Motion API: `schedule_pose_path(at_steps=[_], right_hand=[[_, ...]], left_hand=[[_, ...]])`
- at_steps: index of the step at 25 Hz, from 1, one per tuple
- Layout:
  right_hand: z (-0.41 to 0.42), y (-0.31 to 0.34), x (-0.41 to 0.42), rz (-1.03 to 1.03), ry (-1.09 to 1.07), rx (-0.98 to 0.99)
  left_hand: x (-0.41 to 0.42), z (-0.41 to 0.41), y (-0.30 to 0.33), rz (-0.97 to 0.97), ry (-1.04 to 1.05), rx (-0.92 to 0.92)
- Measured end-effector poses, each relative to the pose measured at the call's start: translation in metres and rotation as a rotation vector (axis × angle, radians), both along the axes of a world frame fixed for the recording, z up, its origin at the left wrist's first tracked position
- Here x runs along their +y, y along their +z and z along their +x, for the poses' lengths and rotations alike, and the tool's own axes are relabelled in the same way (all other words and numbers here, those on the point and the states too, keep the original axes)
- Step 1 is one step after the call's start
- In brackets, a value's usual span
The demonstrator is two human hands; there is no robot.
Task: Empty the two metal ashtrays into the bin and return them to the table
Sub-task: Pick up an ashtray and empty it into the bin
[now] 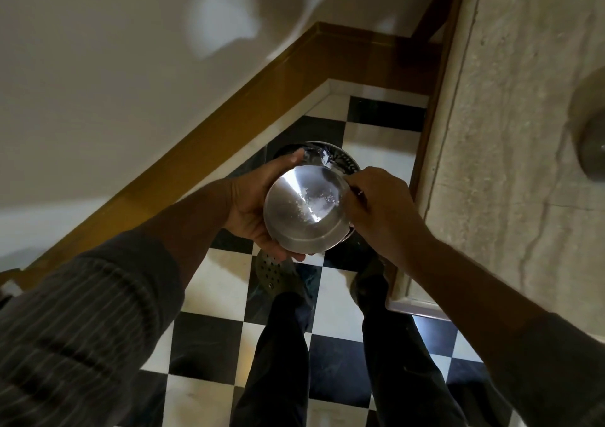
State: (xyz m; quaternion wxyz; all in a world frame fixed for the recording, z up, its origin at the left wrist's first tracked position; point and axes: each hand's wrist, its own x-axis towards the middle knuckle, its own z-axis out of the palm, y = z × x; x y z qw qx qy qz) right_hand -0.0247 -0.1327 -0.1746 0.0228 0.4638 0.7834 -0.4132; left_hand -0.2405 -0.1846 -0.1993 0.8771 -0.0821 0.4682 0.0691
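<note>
I hold a round, shiny metal ashtray (306, 209) at waist height, its hollow facing me, with pale ash specks stuck inside. My left hand (258, 210) cups it from the left and underneath. My right hand (376, 204) pinches its right rim. A darker metal edge (351, 231) shows just under that rim; I cannot tell whether it is a second ashtray. Directly beneath and beyond the ashtray stands the bin (343, 161), a round metal rim with a black liner and some white scraps inside, mostly hidden by my hands.
The bin stands in a floor corner of black and white tiles (383, 115), bordered by a wooden skirting board (229, 125). A pale door (510, 132) with a round knob (592, 145) is close on the right. My feet (278, 272) stand just short of the bin.
</note>
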Motion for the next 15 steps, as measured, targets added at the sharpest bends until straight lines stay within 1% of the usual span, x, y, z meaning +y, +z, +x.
schedule_pose_path(at_steps=[2,5,9,10,12,13,15], right_hand=[[0.004,0.000,-0.002,0.067,0.019,0.024],[0.014,-0.002,-0.007,0.086,0.019,0.086],[0.015,-0.006,-0.014,0.112,-0.035,0.160],[0.016,-0.006,-0.013,0.110,-0.007,0.154],[0.021,-0.007,-0.010,0.105,0.117,0.113],[0.026,-0.008,-0.009,0.124,0.177,0.098],[0.035,-0.006,-0.008,0.223,0.229,0.098]], left_hand=[[0.001,0.002,0.000,0.096,-0.011,0.016],[0.002,0.003,0.003,0.314,-0.077,0.033],[0.007,0.014,0.011,0.479,-0.170,0.100],[0.006,0.017,0.011,0.521,-0.174,0.162],[0.003,0.019,0.006,0.630,-0.247,0.376],[0.001,0.017,0.002,0.702,-0.343,0.516],[-0.002,0.015,-0.005,0.903,-0.622,0.791]])
